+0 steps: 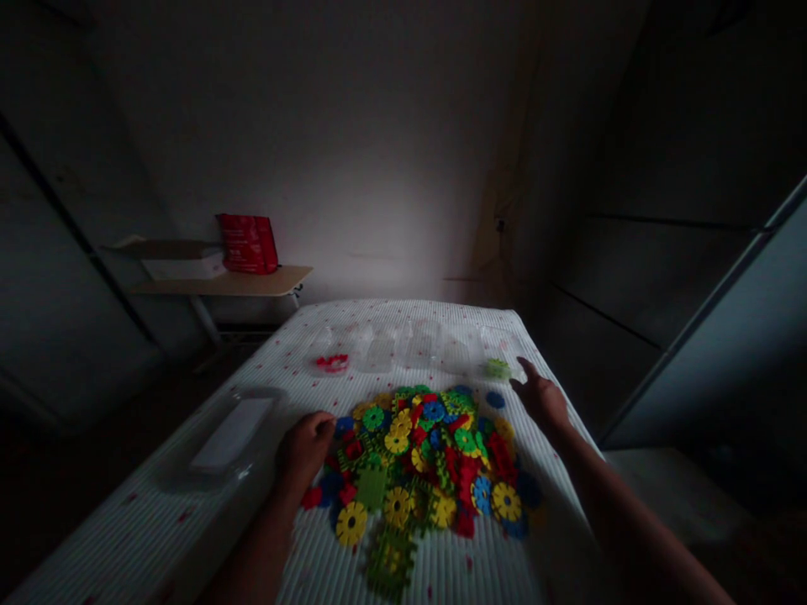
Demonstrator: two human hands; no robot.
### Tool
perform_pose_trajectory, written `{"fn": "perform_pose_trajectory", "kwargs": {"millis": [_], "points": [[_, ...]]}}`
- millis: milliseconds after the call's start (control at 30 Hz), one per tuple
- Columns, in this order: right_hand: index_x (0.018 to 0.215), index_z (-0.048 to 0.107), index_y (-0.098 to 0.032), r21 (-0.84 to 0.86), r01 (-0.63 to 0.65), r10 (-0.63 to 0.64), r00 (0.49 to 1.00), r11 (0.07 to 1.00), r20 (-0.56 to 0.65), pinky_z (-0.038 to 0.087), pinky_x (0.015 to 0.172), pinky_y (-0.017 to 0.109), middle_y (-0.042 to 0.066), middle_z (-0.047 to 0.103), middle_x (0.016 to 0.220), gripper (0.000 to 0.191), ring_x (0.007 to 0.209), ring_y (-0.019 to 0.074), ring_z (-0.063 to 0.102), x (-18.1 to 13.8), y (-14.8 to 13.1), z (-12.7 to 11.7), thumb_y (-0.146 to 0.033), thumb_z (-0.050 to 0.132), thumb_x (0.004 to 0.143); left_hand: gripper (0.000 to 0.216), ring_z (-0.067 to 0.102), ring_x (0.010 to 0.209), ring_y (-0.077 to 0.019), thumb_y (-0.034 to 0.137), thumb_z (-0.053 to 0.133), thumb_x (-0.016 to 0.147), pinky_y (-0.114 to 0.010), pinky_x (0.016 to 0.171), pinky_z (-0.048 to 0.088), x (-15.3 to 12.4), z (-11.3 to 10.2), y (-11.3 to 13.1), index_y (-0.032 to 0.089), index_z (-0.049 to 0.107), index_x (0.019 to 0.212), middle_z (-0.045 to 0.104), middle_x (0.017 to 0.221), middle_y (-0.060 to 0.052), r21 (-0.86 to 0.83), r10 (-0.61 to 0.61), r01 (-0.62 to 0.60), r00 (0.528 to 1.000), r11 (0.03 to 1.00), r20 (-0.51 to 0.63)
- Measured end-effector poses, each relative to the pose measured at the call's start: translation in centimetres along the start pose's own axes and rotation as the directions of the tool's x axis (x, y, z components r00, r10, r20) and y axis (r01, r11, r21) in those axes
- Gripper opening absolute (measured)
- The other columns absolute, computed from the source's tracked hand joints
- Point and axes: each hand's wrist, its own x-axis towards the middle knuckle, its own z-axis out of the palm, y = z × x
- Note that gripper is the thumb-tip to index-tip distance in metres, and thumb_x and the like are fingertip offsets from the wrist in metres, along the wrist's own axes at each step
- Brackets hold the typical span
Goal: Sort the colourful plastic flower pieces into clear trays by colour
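A heap of plastic building pieces [418, 438] in red, yellow, green and blue is spread over the bed. Many are notched discs; others are square plates with toothed edges. My left hand [304, 448] is at the heap's left edge, its fingers curled together; what they hold, if anything, is hidden. Farther out on the right, my right hand [540, 397] has its thumb and fingers apart, beside a clear container [503, 340]. Light green pieces [498, 368] lie in that container. Red pieces [332, 363] are inside another clear container [321, 343] at the row's left end.
Several clear containers [421, 343] form a row beyond the heap. On the left, a clear tray [176, 470] has a white sheet [232, 433] in it. A side table [277, 281] carries a red bag [248, 244] and a white box [184, 265]. Cabinets stand at right.
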Motion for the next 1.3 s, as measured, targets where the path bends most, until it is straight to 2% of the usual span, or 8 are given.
{"fn": "perform_pose_trajectory", "kwargs": {"millis": [100,200,500,700,867,967,1133,1300], "points": [[0.124,0.05,-0.018,0.242,-0.033,0.002,0.992,0.97,0.126,0.036,0.045,0.023,-0.001,0.062,0.053,0.046,0.042,0.0142,0.056,1.2,0.4,0.9,-0.036,0.048,0.082,0.023,0.064,0.076,-0.0153,0.032,0.046,0.079,-0.02,0.066,0.044,0.0,0.0,0.0,0.022,0.067,0.082,0.071,0.082,-0.001,-0.017,0.01,-0.01,1.0,1.0,0.001],[0.109,0.057,-0.017,0.381,-0.044,-0.014,0.989,0.924,0.148,0.04,0.046,0.022,-0.001,0.063,0.056,0.037,0.044,0.014,0.059,1.7,0.8,1.9,-0.041,0.044,0.083,0.023,0.064,0.076,-0.0155,0.032,0.047,0.078,-0.02,0.067,0.044,0.0,0.0,0.0,0.021,0.067,0.083,0.071,0.084,-0.001,-0.021,-0.006,0.006,1.0,1.0,0.008],[0.099,0.059,-0.018,0.317,-0.065,0.032,0.994,0.946,0.108,0.04,0.05,0.022,-0.002,0.061,0.052,0.03,0.044,0.0139,0.061,2.2,1.3,1.8,-0.039,0.045,0.083,0.024,0.064,0.079,-0.0164,0.033,0.046,0.079,-0.022,0.069,0.044,0.1,0.3,-0.4,0.021,0.067,0.085,0.071,0.085,-0.002,-0.016,0.005,-0.005,1.0,1.0,0.003],[0.12,0.052,-0.015,0.253,-0.056,0.033,0.995,0.966,0.096,0.038,0.052,0.023,-0.004,0.054,0.042,0.044,0.047,0.0161,0.06,2.3,0.9,1.6,-0.039,0.045,0.085,0.024,0.063,0.079,-0.0161,0.032,0.046,0.079,-0.021,0.07,0.043,0.0,0.0,-0.1,0.021,0.067,0.083,0.071,0.086,-0.002,0.022,0.011,-0.011,1.0,1.0,-0.003],[0.136,0.035,-0.009,0.079,0.002,0.001,0.999,0.997,-0.038,0.034,0.05,0.024,-0.001,0.059,0.052,0.061,0.05,0.0167,0.057,1.2,1.0,1.6,-0.031,0.05,0.081,0.026,0.064,0.08,-0.0154,0.032,0.044,0.079,-0.02,0.068,0.043,0.1,0.1,-0.2,0.021,0.066,0.086,0.071,0.086,-0.002,0.011,-0.003,0.002,1.0,1.0,0.029],[0.122,0.049,-0.013,0.213,0.098,-0.099,0.995,0.972,-0.009,0.036,0.049,0.023,0.001,0.061,0.061,0.048,0.049,0.0138,0.054,-0.3,1.7,1.0,-0.031,0.049,0.078,0.027,0.063,0.08,-0.0158,0.033,0.043,0.079,-0.02,0.068,0.043,0.1,0.1,-0.2,0.021,0.066,0.085,0.071,0.085,-0.001,-0.002,0.006,-0.006,0.999,1.0,0.037],[0.089,0.063,-0.017,0.502,0.067,-0.237,0.93,0.862,0.283,0.04,0.044,0.023,0.003,0.064,0.07,0.031,0.045,0.0104,0.051,-2.7,2.8,0.3,-0.041,0.051,0.073,0.024,0.063,0.079,-0.0158,0.031,0.046,0.078,-0.02,0.068,0.043,0.1,-0.2,0.2,0.021,0.067,0.085,0.071,0.084,-0.001,0.023,-0.008,0.008,0.999,1.0,0.036],[0.096,0.067,-0.017,0.452,0.197,-0.319,0.924,0.87,0.212,0.044,0.054,0.025,0.006,0.067,0.082,0.037,0.058,0.0129,0.055,-3.4,3.5,1.6,-0.041,0.06,0.068,0.024,0.063,0.077,-0.0155,0.032,0.048,0.078,-0.02,0.066,0.043,0.0,-0.3,0.3,0.021,0.068,0.087,0.071,0.082,-0.001,0.039,-0.022,0.021,0.999,0.999,0.028]]}}
